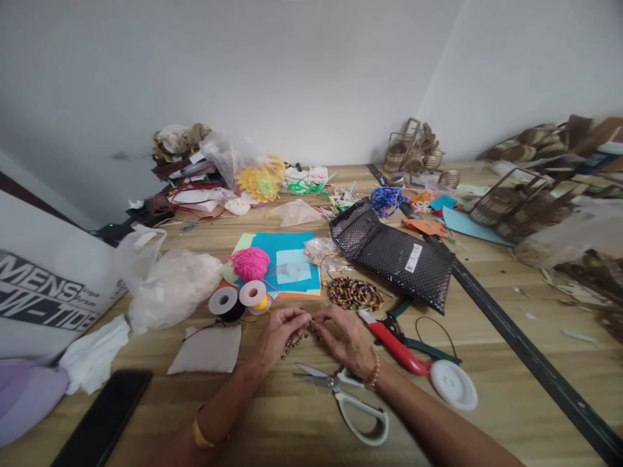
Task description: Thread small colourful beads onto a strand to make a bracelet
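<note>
My left hand (278,336) and my right hand (346,340) meet over the wooden table (487,337), both pinching a short strand of small dark beads (296,340) that hangs between the fingertips. A pile of multicoloured beads (354,294) lies just beyond my right hand. White-handled scissors (348,395) rest open under my right wrist. Two thread spools (238,300) stand just past my left hand, beside a pink yarn ball (250,263).
A red-handled cutter (396,347) and a white round lid (453,384) lie to the right. A black bubble mailer (396,253), blue paper sheets (287,259), plastic bags (168,285), a black phone (104,418) and woven baskets (511,207) crowd the table.
</note>
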Demonstrator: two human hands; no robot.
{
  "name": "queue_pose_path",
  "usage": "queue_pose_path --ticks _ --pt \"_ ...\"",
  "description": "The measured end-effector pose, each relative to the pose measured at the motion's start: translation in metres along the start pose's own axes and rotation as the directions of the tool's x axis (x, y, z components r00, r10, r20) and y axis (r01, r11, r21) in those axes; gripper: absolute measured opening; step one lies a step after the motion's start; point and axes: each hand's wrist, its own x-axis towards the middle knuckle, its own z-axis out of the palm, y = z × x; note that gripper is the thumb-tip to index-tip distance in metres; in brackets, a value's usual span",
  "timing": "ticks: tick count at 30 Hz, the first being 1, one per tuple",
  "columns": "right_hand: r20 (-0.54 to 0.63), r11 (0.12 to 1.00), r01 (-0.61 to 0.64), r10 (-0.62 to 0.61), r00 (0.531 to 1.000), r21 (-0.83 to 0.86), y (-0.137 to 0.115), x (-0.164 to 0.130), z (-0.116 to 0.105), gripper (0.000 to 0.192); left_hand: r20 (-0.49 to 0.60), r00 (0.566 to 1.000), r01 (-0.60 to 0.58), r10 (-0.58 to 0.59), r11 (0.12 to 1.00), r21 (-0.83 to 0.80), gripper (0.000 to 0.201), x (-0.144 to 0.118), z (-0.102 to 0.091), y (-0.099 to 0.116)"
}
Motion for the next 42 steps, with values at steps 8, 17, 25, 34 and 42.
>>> queue_pose_path --ticks 8,17,25,34,42 --pt "0.017 0.999 -0.026 0.025 1.000 0.025 0.001 0.000 0.001 0.009 0.011 1.000 -0.016 0.015 0.994 0.112 0.033 -0.004 0.004 0.007" --pt "0.059 1.000 -0.021 0.020 0.998 0.017 0.002 -0.001 0.001 0.009 0.018 0.985 -0.171 0.174 0.939 0.297 0.027 -0.007 0.003 0.012" --pt "0.057 0.998 -0.020 0.017 0.998 0.056 0.000 0.001 0.001 0.008 0.032 0.954 -0.285 0.297 0.871 0.399 0.025 -0.007 0.007 0.012" --pt "0.041 0.996 -0.047 0.044 0.998 0.069 -0.003 0.001 0.000 0.009 0.018 0.934 -0.336 0.358 0.858 0.389 0.023 -0.010 0.003 0.017" --pt "0.172 0.926 -0.265 0.224 0.959 0.270 -0.003 0.001 -0.002 0.012 0.077 0.872 -0.472 0.483 0.790 0.391 0.016 -0.010 0.000 0.017"
